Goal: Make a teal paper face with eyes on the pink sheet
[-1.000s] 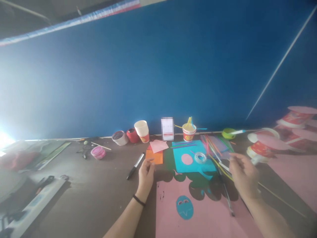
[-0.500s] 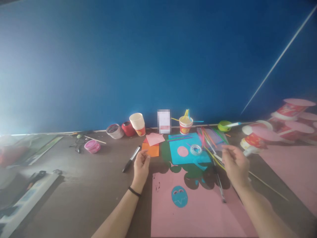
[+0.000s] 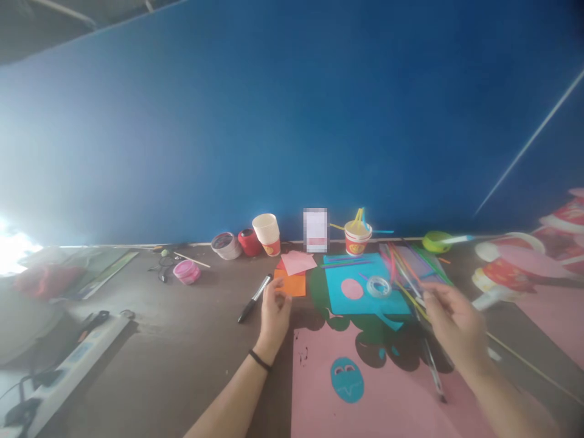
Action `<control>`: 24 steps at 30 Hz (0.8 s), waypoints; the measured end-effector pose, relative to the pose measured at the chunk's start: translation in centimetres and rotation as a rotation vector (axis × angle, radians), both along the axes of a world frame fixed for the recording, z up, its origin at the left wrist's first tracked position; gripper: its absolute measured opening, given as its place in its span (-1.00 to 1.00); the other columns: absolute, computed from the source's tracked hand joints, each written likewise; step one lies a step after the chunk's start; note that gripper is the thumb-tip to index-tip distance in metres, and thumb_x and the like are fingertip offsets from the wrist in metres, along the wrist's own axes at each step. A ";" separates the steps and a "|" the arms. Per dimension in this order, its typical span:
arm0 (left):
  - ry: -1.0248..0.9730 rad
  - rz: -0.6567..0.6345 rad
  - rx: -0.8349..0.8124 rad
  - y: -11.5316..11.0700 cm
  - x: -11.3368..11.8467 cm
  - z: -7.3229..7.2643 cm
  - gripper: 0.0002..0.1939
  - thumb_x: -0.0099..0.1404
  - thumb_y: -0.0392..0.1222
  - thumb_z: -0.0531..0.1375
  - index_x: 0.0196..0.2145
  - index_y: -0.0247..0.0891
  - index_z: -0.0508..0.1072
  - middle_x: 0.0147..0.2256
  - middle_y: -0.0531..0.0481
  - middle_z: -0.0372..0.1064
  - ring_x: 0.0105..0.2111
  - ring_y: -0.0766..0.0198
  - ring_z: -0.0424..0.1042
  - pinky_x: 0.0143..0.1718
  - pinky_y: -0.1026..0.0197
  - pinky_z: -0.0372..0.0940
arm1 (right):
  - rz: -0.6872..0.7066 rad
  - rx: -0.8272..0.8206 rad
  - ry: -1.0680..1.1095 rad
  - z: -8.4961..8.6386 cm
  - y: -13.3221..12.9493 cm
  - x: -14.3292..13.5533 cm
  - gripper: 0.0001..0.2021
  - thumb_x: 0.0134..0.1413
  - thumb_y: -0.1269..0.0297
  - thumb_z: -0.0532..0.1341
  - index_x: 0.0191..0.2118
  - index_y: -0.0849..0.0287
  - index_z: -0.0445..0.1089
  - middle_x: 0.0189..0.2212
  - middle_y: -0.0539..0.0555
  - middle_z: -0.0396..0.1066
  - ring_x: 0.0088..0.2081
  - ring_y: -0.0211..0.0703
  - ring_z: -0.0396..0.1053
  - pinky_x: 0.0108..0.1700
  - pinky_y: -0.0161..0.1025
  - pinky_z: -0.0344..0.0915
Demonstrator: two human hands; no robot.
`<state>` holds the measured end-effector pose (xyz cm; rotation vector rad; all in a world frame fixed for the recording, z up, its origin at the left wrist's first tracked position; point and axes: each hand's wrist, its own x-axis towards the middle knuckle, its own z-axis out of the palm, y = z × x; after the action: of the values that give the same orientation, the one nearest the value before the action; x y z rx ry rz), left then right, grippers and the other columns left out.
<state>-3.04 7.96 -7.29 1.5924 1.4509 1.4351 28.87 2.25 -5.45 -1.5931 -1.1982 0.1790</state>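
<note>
My left hand (image 3: 275,310), with a dark band at the wrist, hovers by the orange paper (image 3: 292,285) and a black marker (image 3: 254,298). Its fingers are loosely curled and apart, with nothing visible in them. On the right, my right hand (image 3: 451,316) has thumb and fingers pinched together; what they hold, if anything, is too blurred to make out. It is above a paintbrush (image 3: 432,368) and near some coloured straws (image 3: 401,267). Between the hands lies a blue sheet (image 3: 340,304) with a pink circle (image 3: 352,289) and a tape roll (image 3: 378,286). A blue oval face cutout (image 3: 347,380) rests on pink paper (image 3: 319,420).
Along the blue wall stand paper cups (image 3: 266,230), a cup with straws (image 3: 358,237), a red pot (image 3: 249,242) and a green tape roll (image 3: 437,242). A pink jar (image 3: 187,271) and a power strip (image 3: 77,371) are left. Red-and-pink cup crafts (image 3: 506,274) stand right.
The camera view has turned slightly left and up, so the table things appear farther right and lower. Both hands keep nearly the same pose and place over the table.
</note>
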 end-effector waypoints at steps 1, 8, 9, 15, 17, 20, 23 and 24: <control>0.027 -0.013 -0.001 0.0 0.0 0.0 -0.62 0.11 -0.23 0.14 -0.08 -0.26 0.29 -0.27 -0.05 0.33 -0.39 0.30 0.35 -0.37 0.26 0.26 | -0.001 -0.002 -0.020 0.0 0.0 0.0 -0.80 0.02 0.16 0.11 -0.27 0.11 0.37 -0.43 0.05 0.45 -0.43 -0.12 0.42 -0.37 -0.27 0.33; 0.277 -0.144 -0.040 -0.5 0.4 0.5 -0.74 0.24 -0.16 0.06 -0.13 -0.24 0.37 -0.53 0.04 0.40 -0.46 0.22 0.41 -0.36 0.19 0.27 | 0.078 -0.055 -0.147 -0.3 0.0 0.2 -0.80 0.02 0.17 0.10 -0.30 0.11 0.40 -0.52 0.04 0.46 -0.50 -0.14 0.41 -0.49 -0.31 0.26; 0.298 -0.126 0.024 -0.5 0.4 0.6 -0.70 0.22 -0.17 0.10 -0.08 -0.24 0.35 -0.37 -0.04 0.45 -0.30 0.16 0.42 -0.25 0.15 0.27 | 0.087 -0.045 -0.153 -0.3 0.0 0.2 -0.81 0.03 0.18 0.10 -0.30 0.11 0.40 -0.51 0.04 0.46 -0.49 -0.14 0.40 -0.47 -0.31 0.27; 0.337 -0.098 0.006 -0.8 0.5 0.9 -0.77 0.20 -0.15 0.10 -0.18 -0.24 0.39 -0.60 0.10 0.32 -0.56 0.27 0.35 -0.41 0.24 0.25 | -0.079 -0.003 -0.120 1.3 -0.1 0.7 -0.80 0.05 0.21 0.08 -0.27 0.15 0.38 -0.63 -0.02 0.37 -0.61 -0.21 0.29 -0.48 -0.31 0.24; 0.293 -0.092 0.033 -1.3 0.6 1.2 -0.74 0.24 -0.14 0.07 -0.13 -0.24 0.35 -0.62 0.15 0.24 -0.62 0.33 0.26 -0.49 0.30 0.20 | -0.152 0.029 -0.107 1.9 -0.1 0.9 -0.79 0.05 0.20 0.08 -0.27 0.17 0.38 -0.62 0.00 0.37 -0.61 -0.20 0.29 -0.46 -0.29 0.25; 0.251 -0.123 0.076 -1.8 0.8 1.5 -0.70 0.27 -0.15 0.01 -0.07 -0.24 0.31 -0.50 0.09 0.29 -0.56 0.32 0.29 -0.46 0.30 0.19 | -0.148 0.101 -0.086 2.1 -0.1 0.9 -0.77 0.07 0.20 0.08 -0.21 0.20 0.34 -0.45 0.08 0.42 -0.46 -0.14 0.37 -0.35 -0.25 0.29; 0.303 -0.158 0.076 -2.1 1.1 1.4 -0.76 0.28 -0.17 -0.02 -0.19 -0.23 0.38 -0.54 0.09 0.26 -0.58 0.32 0.25 -0.50 0.31 0.16 | 0.060 0.082 -0.150 1.6 0.0 0.0 -0.77 0.11 0.22 0.05 -0.16 0.17 0.31 -0.37 0.09 0.39 -0.36 -0.13 0.38 -0.29 -0.24 0.30; 0.321 -0.168 0.068 -2.2 1.2 1.3 -0.78 0.28 -0.17 -0.01 -0.21 -0.23 0.39 -0.57 0.10 0.25 -0.61 0.33 0.22 -0.53 0.31 0.14 | 0.142 0.047 -0.204 1.4 0.0 -0.4 -0.79 0.11 0.24 0.05 -0.17 0.15 0.32 -0.38 0.08 0.38 -0.35 -0.13 0.37 -0.27 -0.24 0.30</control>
<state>-1.88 5.74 -5.96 2.0086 1.4100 1.1850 28.46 2.25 -4.06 -1.5131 -1.4641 0.0805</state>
